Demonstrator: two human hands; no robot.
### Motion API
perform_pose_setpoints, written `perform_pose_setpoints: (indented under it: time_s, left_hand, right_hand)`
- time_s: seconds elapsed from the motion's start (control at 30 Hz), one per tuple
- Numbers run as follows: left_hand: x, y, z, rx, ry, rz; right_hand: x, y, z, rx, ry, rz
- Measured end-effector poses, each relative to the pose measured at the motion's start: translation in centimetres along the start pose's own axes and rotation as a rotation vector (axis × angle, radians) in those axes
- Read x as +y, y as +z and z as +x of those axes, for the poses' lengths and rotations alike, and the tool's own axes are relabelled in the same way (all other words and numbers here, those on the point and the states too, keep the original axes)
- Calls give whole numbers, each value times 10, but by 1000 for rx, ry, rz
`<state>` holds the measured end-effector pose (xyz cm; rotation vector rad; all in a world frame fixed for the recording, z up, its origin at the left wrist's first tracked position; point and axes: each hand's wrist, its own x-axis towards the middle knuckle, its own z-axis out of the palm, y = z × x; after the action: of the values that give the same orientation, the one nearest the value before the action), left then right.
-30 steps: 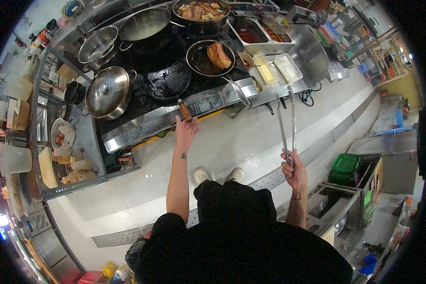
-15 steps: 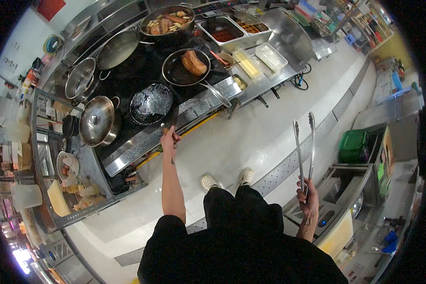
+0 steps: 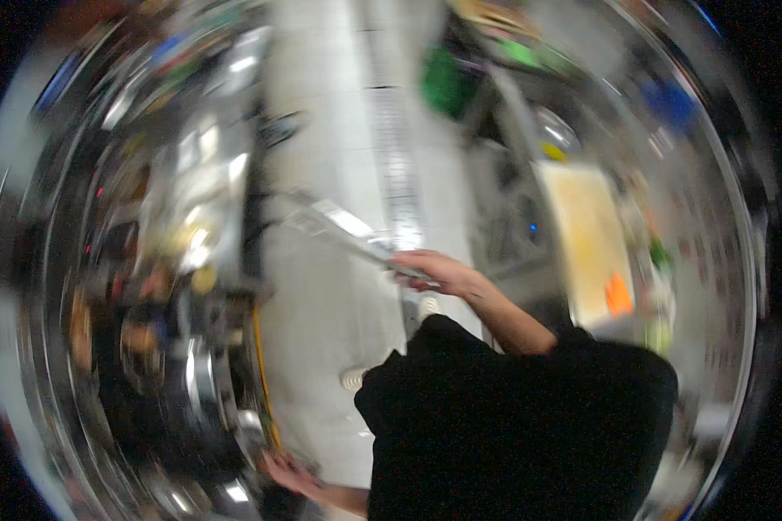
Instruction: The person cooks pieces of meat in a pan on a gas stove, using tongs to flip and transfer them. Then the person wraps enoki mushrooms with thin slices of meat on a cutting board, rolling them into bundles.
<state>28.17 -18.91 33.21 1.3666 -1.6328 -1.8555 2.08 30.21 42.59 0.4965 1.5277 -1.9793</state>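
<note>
My right hand (image 3: 434, 271) is closed round the metal tongs (image 3: 347, 221), which point out to the left over the floor; motion blurs their tips. My left hand (image 3: 291, 473) is low in the view, at the front edge of the stove (image 3: 117, 404). Its fingers are smeared, and I cannot make out whether they grip a handle there. The pans on the stove are streaked by the blur.
On the right, a counter carries a pale cutting board (image 3: 582, 234) with an orange item (image 3: 618, 295) on it. Beyond stands a green container (image 3: 447, 82). A perforated drain strip (image 3: 393, 174) runs along the floor between stove and counter.
My view has swung sharply to the right, so the stove now lies along the left side. The tongs, upright before, now slant left. My left hand was on a pan handle earlier.
</note>
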Motion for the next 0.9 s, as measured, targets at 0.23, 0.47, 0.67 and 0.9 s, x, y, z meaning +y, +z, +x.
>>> perform_pose_setpoints:
  time_s: [0.23, 0.47, 0.67, 0.9]
  left_hand:
    - [1, 118, -98, -42, -111, 66]
    - [15, 122, -171, 130, -173, -218]
    - [27, 106, -93, -37, -98, -511]
    - [37, 47, 36, -15, -26, -577]
  right_hand:
    - [-26, -140, 7, -99, -101, 218]
    - [-37, -215, -6, 276, 40, 103]
    - [-26, -227, 43, -38, -48, 163]
    - [-29, -96, 52, -101, -50, 50]
